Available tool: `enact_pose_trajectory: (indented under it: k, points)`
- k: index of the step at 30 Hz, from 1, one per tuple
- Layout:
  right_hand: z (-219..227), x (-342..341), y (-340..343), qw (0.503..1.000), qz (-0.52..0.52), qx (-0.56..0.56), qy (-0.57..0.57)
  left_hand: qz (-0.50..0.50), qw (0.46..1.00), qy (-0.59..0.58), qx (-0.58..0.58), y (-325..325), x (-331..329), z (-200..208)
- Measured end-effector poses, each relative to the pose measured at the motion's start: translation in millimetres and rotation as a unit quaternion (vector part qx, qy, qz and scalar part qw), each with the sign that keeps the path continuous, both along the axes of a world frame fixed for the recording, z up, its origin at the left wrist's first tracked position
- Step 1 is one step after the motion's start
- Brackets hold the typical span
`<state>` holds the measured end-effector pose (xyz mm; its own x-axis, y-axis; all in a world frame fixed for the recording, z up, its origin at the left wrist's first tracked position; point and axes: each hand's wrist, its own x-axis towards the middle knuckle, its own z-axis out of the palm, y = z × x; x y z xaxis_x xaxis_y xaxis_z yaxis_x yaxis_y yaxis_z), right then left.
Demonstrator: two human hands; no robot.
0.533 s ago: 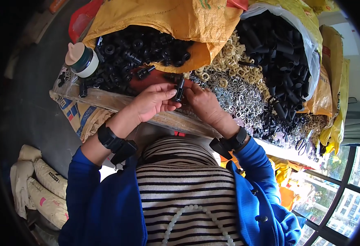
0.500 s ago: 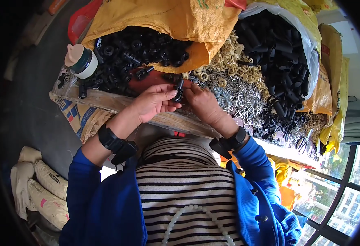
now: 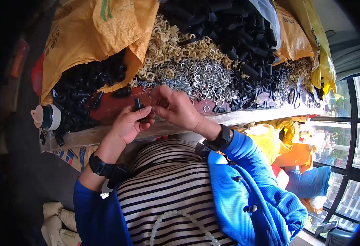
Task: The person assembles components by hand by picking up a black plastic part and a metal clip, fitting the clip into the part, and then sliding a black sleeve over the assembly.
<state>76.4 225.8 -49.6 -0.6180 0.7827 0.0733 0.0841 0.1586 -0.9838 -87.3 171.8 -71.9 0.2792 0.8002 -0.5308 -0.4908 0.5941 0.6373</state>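
Observation:
Between the thumb and fingers of my left hand (image 3: 128, 123) stands a small black plastic fitting (image 3: 137, 103), its narrow end up. My right hand (image 3: 179, 110) is close beside it on the right, with thumb and forefinger pinched. Whatever those fingertips hold, if anything, is too small to make out. Behind both hands lie a heap of silvery metal clips (image 3: 200, 80) and a heap of cream-coloured plastic clips (image 3: 167, 45). More black fittings (image 3: 75, 92) spill from an orange woven sack (image 3: 102, 30) at the left.
A lidded jar (image 3: 51, 117) stands at the table's left corner. Black tubes (image 3: 245, 35) fill a bag at the back, and scissors (image 3: 296, 96) lie at the right. The pale table edge (image 3: 245, 119) runs in front of me. Stuffed bags (image 3: 309, 180) sit below, by the window.
My view has swung to the right, so the table's contents sit further left. My right hand has moved in beside the fitting, fingers pinched. The left hand still grips the fitting.

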Motion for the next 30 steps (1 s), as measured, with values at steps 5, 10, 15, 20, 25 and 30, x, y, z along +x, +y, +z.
enact_pose_trajectory:
  k: [5, 10, 15, 20, 25, 30]
  points:
    - [5.3, 8.9, -1.2, 0.988, 0.01, 0.119, -0.1, -0.01, 1.0, 0.015, -0.005, 3.6, 8.3, 0.5]
    - [5.1, 13.6, -0.9, 0.982, 0.022, 0.17, -0.077, -0.018, 1.0, -0.002, 0.004, 5.1, 8.0, -1.9]
    - [8.1, 19.8, 1.1, 0.975, 0.046, 0.21, -0.05, -0.027, 0.999, -0.004, 0.023, 4.8, 9.3, 3.8]
    - [3.4, 21.7, 1.8, 0.981, 0.033, 0.187, -0.024, -0.019, 0.999, -0.008, 0.039, 5.2, 11.3, 7.7]
    - [1.3, 24.4, -1.7, 0.981, 0.048, 0.187, -0.022, -0.019, 0.998, 0.022, 0.052, 3.4, 13.6, 11.5]
    - [4.7, 26.6, -5.1, 0.985, 0.058, 0.155, -0.048, -0.039, 0.994, 0.056, 0.082, 2.2, 15.2, 13.3]
